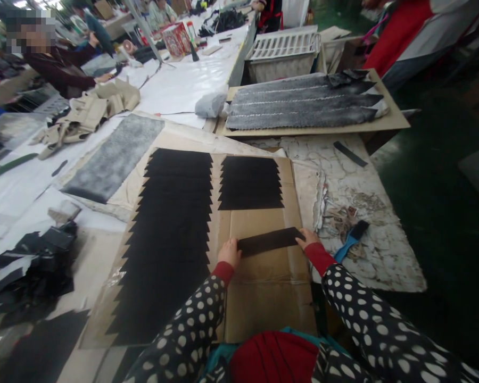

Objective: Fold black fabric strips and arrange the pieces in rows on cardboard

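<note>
A black strip [268, 241] is stretched between my two hands, just above the cardboard sheet [271, 311]. My left hand [229, 252] pinches its left end, and my right hand [308, 238] pinches the right end. Beyond the strip lies a short stack of overlapping black strips [250, 182] with jagged side edges. To the left, a much longer row of overlapping black strips [167, 239] runs down the cardboard. Whether the held strip touches the cardboard I cannot tell.
A blue-handled brush [351, 240] and scraps lie on the stained board [367, 213] at right. Grey-coated strips [303, 103] cover a panel behind. Black material [35, 266] is heaped at left, near beige pieces [91, 111]. A person [59, 58] works at far left.
</note>
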`<state>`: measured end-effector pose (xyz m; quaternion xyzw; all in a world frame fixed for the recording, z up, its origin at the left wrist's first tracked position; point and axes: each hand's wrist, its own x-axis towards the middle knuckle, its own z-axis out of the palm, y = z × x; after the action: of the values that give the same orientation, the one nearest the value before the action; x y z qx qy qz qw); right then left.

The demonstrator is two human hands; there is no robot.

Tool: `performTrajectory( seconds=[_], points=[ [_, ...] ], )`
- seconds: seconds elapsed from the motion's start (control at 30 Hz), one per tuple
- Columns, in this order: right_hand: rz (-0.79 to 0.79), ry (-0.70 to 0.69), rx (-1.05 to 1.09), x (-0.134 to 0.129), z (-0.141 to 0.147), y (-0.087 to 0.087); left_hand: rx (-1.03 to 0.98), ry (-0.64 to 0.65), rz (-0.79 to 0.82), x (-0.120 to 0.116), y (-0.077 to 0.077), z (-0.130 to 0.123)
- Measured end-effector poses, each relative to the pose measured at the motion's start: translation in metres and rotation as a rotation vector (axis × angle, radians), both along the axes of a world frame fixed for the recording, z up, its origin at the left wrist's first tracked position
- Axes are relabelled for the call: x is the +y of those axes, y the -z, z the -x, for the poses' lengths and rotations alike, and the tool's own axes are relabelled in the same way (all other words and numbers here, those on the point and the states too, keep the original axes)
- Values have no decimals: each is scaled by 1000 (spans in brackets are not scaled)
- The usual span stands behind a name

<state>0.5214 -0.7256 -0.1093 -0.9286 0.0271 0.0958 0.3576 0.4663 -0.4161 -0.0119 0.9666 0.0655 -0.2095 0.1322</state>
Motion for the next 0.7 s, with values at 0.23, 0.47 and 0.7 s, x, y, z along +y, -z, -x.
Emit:
performTrajectory(
  seconds=[0.23, 0.47, 0.7],
  points=[
    [-344, 58, 117, -9, -3, -4, -26, 72, 48, 0, -5, -3],
    [-498, 105, 190, -33, 4, -14, -75, 98, 112, -3, -11, 3],
    [-403, 250, 212, -8, -19, 2, -92, -123, 209, 23, -3, -26]
  ],
)
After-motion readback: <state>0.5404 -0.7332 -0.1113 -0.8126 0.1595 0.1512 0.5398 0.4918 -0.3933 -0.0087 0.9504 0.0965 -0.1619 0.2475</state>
